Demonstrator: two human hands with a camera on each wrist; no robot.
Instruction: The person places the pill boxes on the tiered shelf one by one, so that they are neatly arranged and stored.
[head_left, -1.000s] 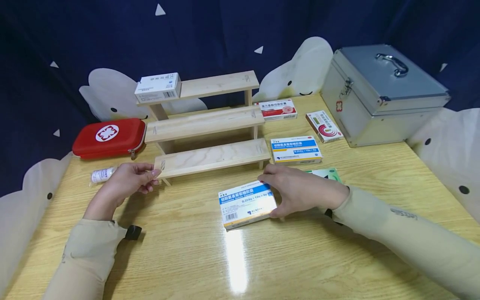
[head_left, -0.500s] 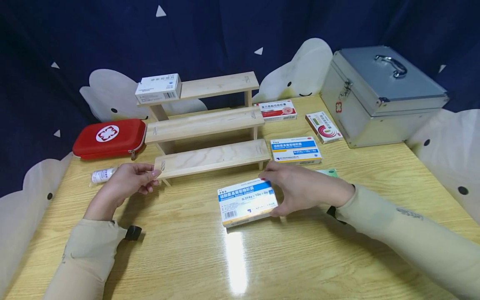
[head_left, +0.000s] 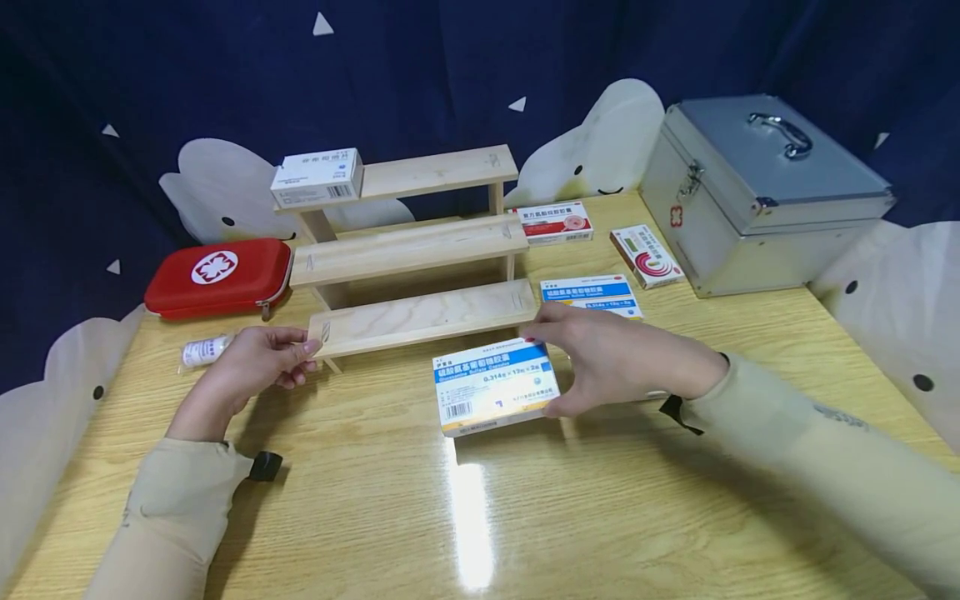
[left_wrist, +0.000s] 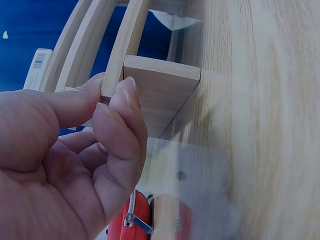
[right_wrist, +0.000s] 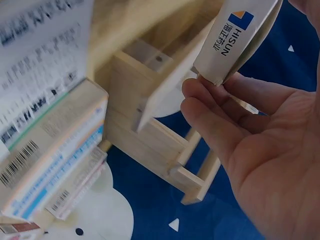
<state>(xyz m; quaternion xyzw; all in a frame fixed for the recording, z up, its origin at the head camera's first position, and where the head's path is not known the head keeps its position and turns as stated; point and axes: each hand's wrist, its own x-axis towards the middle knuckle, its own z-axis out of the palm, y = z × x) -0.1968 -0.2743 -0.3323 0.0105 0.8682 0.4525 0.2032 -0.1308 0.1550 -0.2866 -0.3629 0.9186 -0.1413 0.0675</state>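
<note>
My right hand (head_left: 611,354) grips the right end of a blue-and-white medicine box (head_left: 491,390), thumb at the lower edge and fingers at the upper. The box is tilted, just in front of the lowest step of a wooden three-tier shelf (head_left: 420,315); its end panel (right_wrist: 232,40) shows in the right wrist view. With thumb and fingertips, my left hand (head_left: 258,362) pinches the left end of that lowest step. The left wrist view shows this pinch on the board's corner (left_wrist: 117,75) close up. A white medicine box (head_left: 318,175) sits on the top step's left end.
A red zip case (head_left: 217,277) and a small white bottle (head_left: 204,350) lie left of the shelf. To its right lie another blue-and-white box (head_left: 588,293), a red-and-white box (head_left: 553,223) and a box with a pink swirl (head_left: 647,255). A metal case (head_left: 772,196) stands back right.
My right hand has raised the medicine box slightly, toward the lowest step. The right forearm now covers the green box that showed earlier. My left hand has stayed on the shelf.
</note>
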